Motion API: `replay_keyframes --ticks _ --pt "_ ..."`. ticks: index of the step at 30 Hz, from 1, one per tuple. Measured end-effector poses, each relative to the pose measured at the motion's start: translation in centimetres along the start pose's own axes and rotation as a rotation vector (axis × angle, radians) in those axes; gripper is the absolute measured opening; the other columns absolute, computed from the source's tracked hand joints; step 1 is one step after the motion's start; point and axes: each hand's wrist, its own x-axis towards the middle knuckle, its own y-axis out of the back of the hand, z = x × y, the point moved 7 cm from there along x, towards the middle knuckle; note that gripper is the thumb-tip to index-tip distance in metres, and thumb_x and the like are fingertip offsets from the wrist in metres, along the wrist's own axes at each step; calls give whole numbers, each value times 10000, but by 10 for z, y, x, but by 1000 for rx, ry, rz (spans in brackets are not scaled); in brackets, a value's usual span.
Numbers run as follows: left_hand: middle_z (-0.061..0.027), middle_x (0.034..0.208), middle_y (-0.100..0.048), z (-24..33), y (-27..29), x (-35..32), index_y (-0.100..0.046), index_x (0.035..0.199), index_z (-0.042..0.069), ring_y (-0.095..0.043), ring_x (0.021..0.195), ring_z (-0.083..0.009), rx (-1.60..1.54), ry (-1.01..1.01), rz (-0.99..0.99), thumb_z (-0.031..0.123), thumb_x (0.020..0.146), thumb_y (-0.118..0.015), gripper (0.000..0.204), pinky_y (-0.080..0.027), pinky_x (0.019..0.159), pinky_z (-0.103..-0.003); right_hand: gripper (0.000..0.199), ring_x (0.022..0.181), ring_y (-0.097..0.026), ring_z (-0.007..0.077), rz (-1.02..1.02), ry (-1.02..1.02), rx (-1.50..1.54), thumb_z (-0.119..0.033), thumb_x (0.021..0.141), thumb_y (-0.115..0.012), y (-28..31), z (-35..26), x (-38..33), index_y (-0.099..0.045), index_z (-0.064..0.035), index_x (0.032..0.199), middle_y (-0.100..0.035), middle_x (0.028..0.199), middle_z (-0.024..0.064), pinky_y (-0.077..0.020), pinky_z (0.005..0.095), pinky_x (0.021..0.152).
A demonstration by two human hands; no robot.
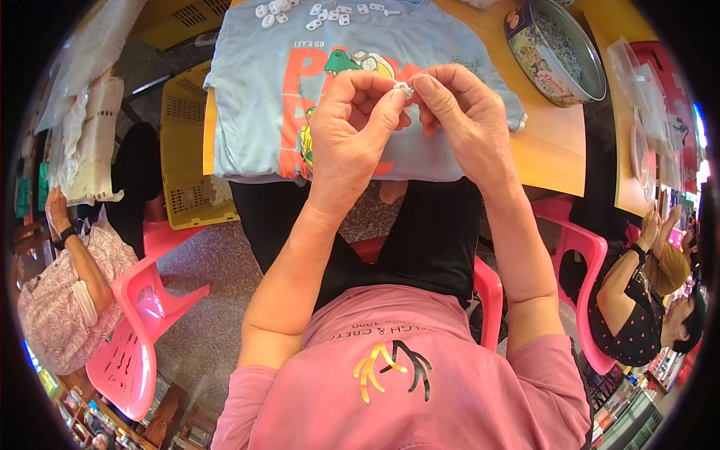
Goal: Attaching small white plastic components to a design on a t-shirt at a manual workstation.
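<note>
Above a light blue printed T-shirt (251, 112) spread on the table, my two hands meet at the fingertips. My left hand (352, 120) is closed, pinching a small white plastic piece (403, 88) between thumb and forefinger. Against the right edge of that piece, my right hand (469, 112) is also closed in a pinch; whatever its fingertips hold is too small and hidden to name. Similar white plastic pieces (330, 13) lie scattered at the far end of the shirt.
An oval tin (559, 86) filled with small grey parts stands on the orange-yellow table (551, 161) at the far right. A yellow crate (180, 150) is at the left. Pink chairs (139, 322) and other people (82, 292) are on both sides.
</note>
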Motion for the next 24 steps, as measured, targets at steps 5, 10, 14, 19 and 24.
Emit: replay_keyframes --ticks 5,10,14,19,24 --pt "-56 899 -688 0 -1 0 -586 1000 15 -650 763 -91 -1 -6 6 64 931 -653 108 -541 700 -225 223 662 -559 48 18 44 -32 -210 957 -643 0 0 -1 -660 5 1016 -670 798 6 -475 210 590" --pt "-61 901 -688 0 0 0 -582 1002 11 -652 769 -92 10 -9 7 62 932 -652 111 -547 701 -225 217 668 -575 50 29 47 -39 -204 956 -643 -1 -2 -1 -658 6 1010 -686 812 19 -484 214 582" --pt "-61 898 -688 0 0 0 -582 1003 11 -653 770 -93 20 -18 10 62 933 -651 110 -547 701 -226 207 689 -556 59 26 69 -70 -180 965 -634 -3 -5 -1 -656 20 1014 -629 797 8 -470 210 585" --pt "-61 900 -685 -1 1 0 -583 1007 11 -656 766 -96 29 -18 25 67 937 -648 111 -546 695 -229 188 697 -563 62 34 87 -135 -166 955 -645 -4 -6 -1 -658 15 1005 -636 794 7 -477 216 589" --pt "-52 885 -675 -2 1 -1 -582 1006 10 -661 761 -102 46 -12 57 69 937 -649 113 -542 684 -227 170 692 -565 63 66 131 -156 -154 949 -651 -6 -4 1 -657 12 981 -638 790 5 -481 216 600"
